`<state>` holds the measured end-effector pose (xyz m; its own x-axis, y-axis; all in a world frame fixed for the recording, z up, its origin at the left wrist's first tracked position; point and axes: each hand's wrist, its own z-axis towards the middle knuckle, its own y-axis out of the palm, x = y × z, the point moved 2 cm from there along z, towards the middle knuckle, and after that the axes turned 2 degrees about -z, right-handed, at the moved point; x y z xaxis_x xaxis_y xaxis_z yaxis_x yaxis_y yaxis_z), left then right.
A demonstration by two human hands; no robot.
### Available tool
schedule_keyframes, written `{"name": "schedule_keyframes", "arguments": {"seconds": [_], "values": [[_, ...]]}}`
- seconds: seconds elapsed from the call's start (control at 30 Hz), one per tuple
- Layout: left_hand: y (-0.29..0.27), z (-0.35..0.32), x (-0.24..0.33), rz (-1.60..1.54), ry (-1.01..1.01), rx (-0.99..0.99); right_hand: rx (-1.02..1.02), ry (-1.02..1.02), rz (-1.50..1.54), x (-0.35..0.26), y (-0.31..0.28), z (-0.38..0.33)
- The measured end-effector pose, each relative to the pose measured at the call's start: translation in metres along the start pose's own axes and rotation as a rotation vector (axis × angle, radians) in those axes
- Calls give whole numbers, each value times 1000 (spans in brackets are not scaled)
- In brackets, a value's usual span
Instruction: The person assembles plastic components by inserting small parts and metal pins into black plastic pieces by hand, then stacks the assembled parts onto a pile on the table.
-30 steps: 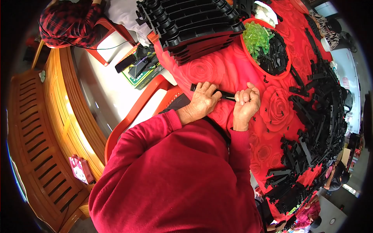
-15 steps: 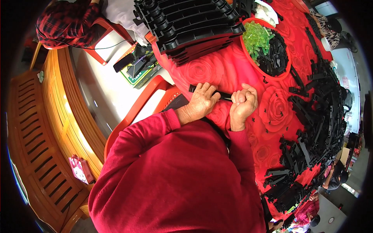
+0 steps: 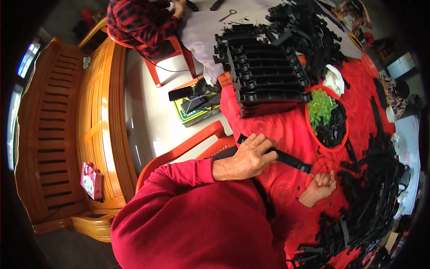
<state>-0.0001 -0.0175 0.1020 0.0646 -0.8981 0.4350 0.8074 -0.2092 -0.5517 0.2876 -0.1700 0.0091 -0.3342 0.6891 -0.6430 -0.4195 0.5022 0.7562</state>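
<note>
My left hand grips a long black plastic strip that lies across the red patterned tablecloth. My right hand rests just past the strip's right end, fingers curled around a small thin metal piece whose kind I cannot tell. Both red sleeves come in from the lower edge. Right of my right hand lies a heap of several black plastic parts.
A tall stack of black ribbed trays stands at the far side. A red bowl holds green bits and black pieces. Another person in a red-black checked shirt sits at the top. A red chair and wooden bench are left.
The view has shifted, showing more of the far table. My hands have moved apart: the right hand has drawn away to the strip's right end, the left still holds it.
</note>
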Motion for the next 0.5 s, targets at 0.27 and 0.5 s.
{"name": "schedule_keyframes", "arguments": {"seconds": [0.27, 0.5], "values": [[-108, 90, -89, 239, -137, 383, 373, 104, -173, 54, -22, -12], [-130, 147, -250, 363, -502, 173, 251, -427, -906, 75, -3, -23]]}}
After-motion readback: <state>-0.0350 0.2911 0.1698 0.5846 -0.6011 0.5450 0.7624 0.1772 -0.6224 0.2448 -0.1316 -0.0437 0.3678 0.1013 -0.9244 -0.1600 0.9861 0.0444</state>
